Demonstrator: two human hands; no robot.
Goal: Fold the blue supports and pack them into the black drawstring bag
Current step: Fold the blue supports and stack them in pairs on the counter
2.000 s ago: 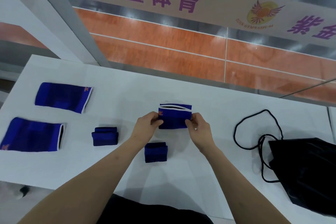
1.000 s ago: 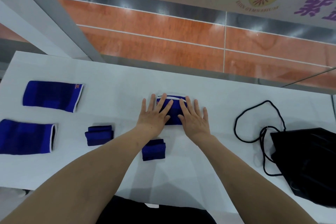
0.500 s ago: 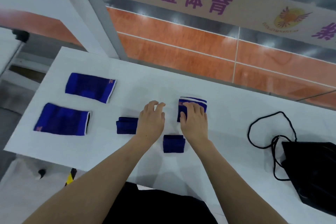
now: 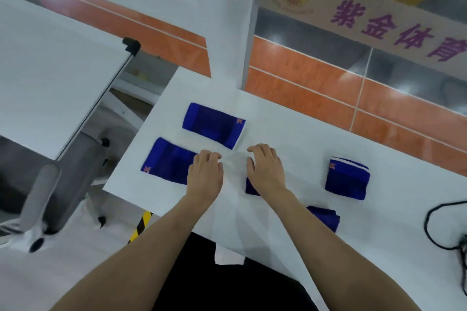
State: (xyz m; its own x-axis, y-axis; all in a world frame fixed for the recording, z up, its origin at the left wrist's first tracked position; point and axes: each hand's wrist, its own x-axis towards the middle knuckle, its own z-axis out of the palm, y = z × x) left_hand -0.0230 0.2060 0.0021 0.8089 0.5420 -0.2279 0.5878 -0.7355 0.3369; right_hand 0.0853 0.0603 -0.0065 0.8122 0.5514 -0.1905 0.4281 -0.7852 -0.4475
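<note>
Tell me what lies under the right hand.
Under the right hand a corner of a folded blue support shows at the wrist, lying on the white table. The rest of that support is covered by hand and forearm, so its fold cannot be seen.

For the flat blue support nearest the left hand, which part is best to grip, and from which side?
Probably its right end, by the left hand, reached from above. The near flat support lies flat and unfolded on the table, long axis left to right, so pinching that end lets it fold over toward the logo end.
</note>
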